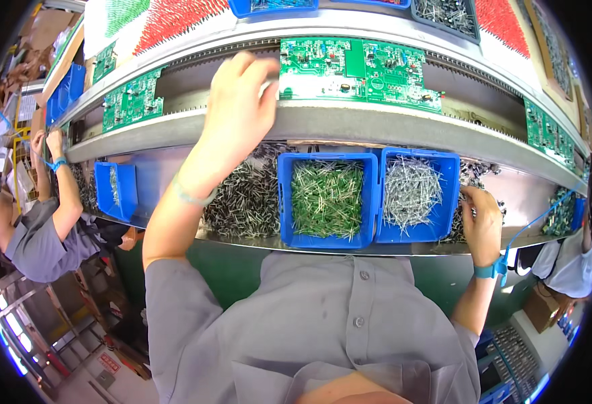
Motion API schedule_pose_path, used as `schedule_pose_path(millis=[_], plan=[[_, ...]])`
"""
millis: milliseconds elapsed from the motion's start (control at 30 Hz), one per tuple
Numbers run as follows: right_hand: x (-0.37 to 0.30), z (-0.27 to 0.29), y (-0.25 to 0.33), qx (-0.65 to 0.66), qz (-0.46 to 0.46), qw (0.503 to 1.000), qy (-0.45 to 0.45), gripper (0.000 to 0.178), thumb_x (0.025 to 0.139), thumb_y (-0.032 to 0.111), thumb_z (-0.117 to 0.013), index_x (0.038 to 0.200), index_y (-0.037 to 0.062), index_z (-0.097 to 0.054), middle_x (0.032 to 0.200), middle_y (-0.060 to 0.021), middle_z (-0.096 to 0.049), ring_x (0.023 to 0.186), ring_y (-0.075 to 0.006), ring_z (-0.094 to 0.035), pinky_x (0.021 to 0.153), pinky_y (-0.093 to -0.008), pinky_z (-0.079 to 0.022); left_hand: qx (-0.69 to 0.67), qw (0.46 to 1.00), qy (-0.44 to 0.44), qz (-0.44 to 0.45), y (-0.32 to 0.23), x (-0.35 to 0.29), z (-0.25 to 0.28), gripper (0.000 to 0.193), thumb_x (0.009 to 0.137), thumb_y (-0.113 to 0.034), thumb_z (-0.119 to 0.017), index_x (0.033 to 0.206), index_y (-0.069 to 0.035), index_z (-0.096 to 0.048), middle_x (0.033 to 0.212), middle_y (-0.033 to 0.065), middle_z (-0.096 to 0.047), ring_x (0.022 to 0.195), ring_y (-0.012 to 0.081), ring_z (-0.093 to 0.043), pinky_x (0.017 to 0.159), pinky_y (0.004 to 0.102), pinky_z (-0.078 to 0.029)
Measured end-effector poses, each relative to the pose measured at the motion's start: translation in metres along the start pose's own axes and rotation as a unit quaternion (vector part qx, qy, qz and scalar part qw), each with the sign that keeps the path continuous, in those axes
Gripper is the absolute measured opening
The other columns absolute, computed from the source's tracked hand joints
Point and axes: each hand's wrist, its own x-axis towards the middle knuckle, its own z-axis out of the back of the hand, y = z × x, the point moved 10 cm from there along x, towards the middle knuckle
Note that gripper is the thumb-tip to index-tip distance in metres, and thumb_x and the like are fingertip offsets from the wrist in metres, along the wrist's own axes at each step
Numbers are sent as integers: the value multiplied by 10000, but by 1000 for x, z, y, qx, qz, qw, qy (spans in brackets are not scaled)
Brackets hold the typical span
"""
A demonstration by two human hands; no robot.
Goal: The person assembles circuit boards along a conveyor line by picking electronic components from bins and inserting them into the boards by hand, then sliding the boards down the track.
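Hands: left hand [242, 101] half-curled at the left edge of the green circuit board [393, 71], right hand [482, 219] bent at loose parts [479, 174]; can't tell if either grips anything. Board sits in the metal track [350, 121], many parts on, looks well along; remaining count unclear. Nearer the body, two blue bins [326, 241] hold plenty of green-and-silver pieces [326, 198] and silver pieces [411, 192].
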Motion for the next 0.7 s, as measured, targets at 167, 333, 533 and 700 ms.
schedule_pose_path(millis=[167,333,533,700], plan=[[7,-6,5,-3,17,999,39,198,769,-63,-572,955,-4,-599,790,-173,-580,739,-348,-547,665,-434,-432,41,972,202,115,-8,-64,13,113,774,-23,-633,884,-17,-611,780,141,-591,766,338,-590,679,414,-471],[23,-6,13,-24,32,998,47,142,748,-76,-571,881,-27,-567,839,-198,-583,800,-364,-570,715,-402,-452,84,966,245,26,-17,-103,-17,111,686,-37,-581,794,-11,-574,782,144,-553,765,321,-569,688,409,-463],[15,-9,-2,-14,53,998,42,150,742,-89,-542,883,-39,-552,852,-194,-552,798,-370,-547,720,-406,-439,112,975,193,-7,-28,-104,-29,66,688,-96,-571,731,-46,-571,764,82,-539,756,235,-554,704,347,-451],[13,-6,-4,-20,29,998,51,153,755,-87,-542,897,-37,-566,801,-187,-527,766,-367,-536,690,-394,-440,91,978,186,11,-25,-107,-23,78,672,-81,-586,743,-50,-595,751,72,-556,779,230,-575,713,338,-455]])
